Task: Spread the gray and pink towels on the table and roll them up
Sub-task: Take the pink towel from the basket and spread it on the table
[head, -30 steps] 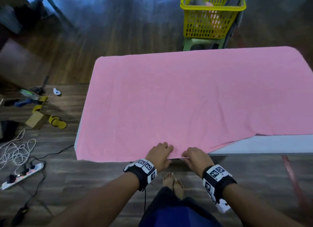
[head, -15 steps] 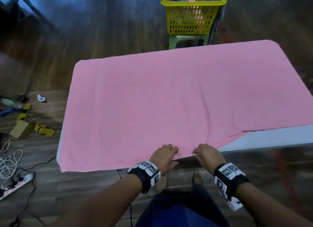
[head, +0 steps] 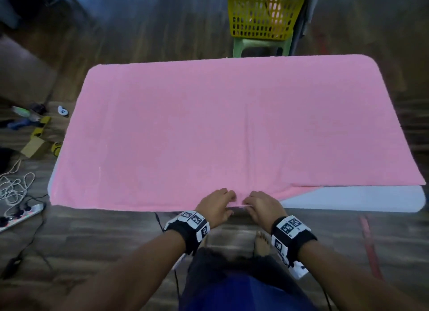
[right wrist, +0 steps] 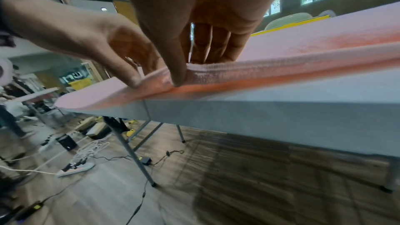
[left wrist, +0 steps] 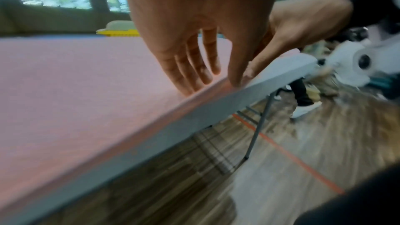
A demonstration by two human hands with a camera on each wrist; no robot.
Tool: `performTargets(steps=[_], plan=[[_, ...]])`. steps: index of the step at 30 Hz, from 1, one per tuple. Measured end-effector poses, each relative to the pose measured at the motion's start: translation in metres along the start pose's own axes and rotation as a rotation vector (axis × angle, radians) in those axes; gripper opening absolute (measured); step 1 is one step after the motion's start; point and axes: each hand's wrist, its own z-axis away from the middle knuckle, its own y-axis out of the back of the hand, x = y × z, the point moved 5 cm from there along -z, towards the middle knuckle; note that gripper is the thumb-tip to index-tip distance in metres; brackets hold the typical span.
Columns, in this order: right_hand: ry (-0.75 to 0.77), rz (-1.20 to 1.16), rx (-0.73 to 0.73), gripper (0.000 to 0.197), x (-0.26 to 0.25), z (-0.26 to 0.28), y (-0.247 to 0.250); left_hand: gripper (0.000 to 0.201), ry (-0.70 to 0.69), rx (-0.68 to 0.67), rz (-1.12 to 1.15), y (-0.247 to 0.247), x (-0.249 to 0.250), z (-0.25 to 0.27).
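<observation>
Your right hand (right wrist: 184,37) pinches the pink towel (head: 209,129) hem at lower centre; your left hand (head: 214,206) pinches beside it; towel spread over the tabletop (head: 348,199); soft, light, likely bunching, so take the hem.

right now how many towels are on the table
1: the pink towel lies spread over the table, both hands at its near edge. A gray one is not visible; the basket may hold more.

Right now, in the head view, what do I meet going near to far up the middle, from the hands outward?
hands (left, right) pinching the towel's near edge → pink towel spread on the table → green stool → yellow basket
</observation>
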Motion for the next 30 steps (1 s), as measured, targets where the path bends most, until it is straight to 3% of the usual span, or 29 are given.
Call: performTargets(steps=[3, 9, 13, 18, 23, 28, 30], plan=[[0.042, 0.028, 0.030, 0.019, 0.005, 0.004, 0.006, 0.018, 0.091, 0.030, 0.041, -0.012, 0.022, -0.009], [-0.096, 0.119, -0.018, 0.023, 0.069, 0.026, 0.021, 0.016, 0.201, 0.054, -0.044, -0.009, 0.017, 0.002], [-0.041, 0.041, -0.019, 0.025, 0.076, 0.036, 0.020, 0.040, 0.113, 0.046, -0.034, -0.015, 0.054, -0.016], [-0.062, 0.107, 0.009, 0.022, 0.084, 0.034, 0.030, 0.021, 0.101, -0.041, -0.033, -0.023, 0.076, -0.038], [-0.276, 0.117, -0.056, 0.017, 0.131, 0.046, 0.043, 0.015, 0.055, -0.100, -0.054, -0.014, 0.069, -0.043], [-0.303, 0.029, -0.060, 0.019, 0.136, 0.053, 0.040, 0.037, -0.115, -0.127, -0.069, -0.019, 0.111, -0.070], [-0.302, 0.054, -0.034, 0.019, 0.137, 0.052, 0.043, 0.026, -0.122, -0.118, -0.101, -0.025, 0.124, -0.081]])
